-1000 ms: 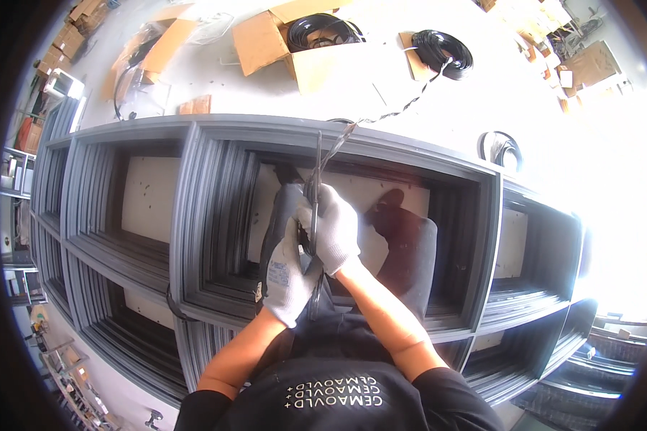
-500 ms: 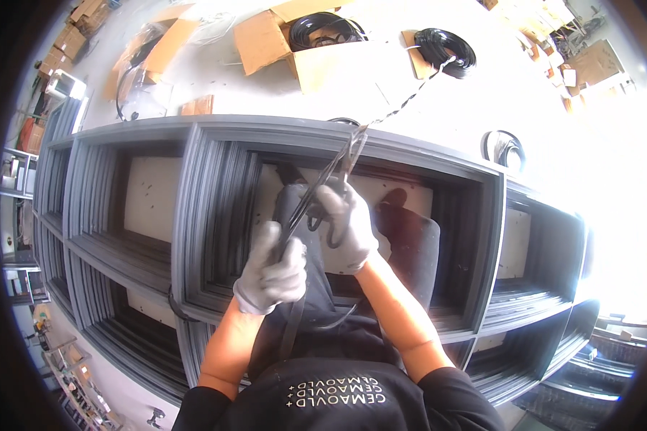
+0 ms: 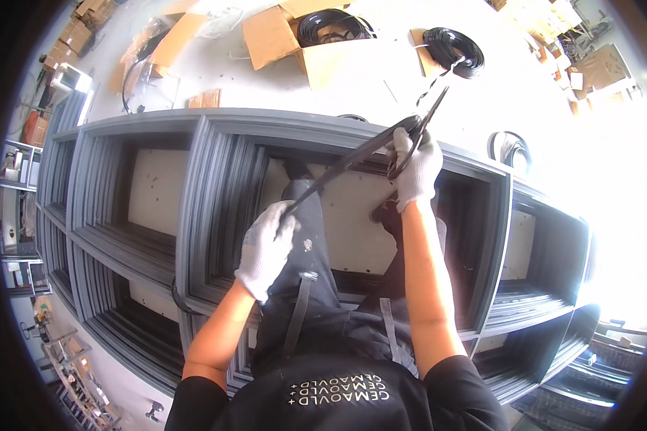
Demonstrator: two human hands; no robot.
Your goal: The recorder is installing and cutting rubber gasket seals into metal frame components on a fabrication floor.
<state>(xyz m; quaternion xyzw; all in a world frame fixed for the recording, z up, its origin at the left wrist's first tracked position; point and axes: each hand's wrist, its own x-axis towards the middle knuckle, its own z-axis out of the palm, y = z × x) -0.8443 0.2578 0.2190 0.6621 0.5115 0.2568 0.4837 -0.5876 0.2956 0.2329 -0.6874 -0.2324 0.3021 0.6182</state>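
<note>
A long black strip runs taut and slanting between my two gloved hands. My left hand is closed round its lower end, above my leg. Up and to the right, my right hand grips black-handled scissors, blades pointing up and away. The strip's upper end meets this hand beside the scissors; whether its fingers also pinch the strip is hard to tell. Beyond them, the strip leads on as a twisted length toward a black coil on the floor.
I stand within a stack of dark grey window-like frames with several openings. Past its far edge lie an open cardboard box with another black coil, a second carton and a smaller coil. A drill lies at lower left.
My right hand has moved up and right with the scissors, away from my left hand. The strip between them now stretches longer and straighter. My left hand has shifted slightly left.
</note>
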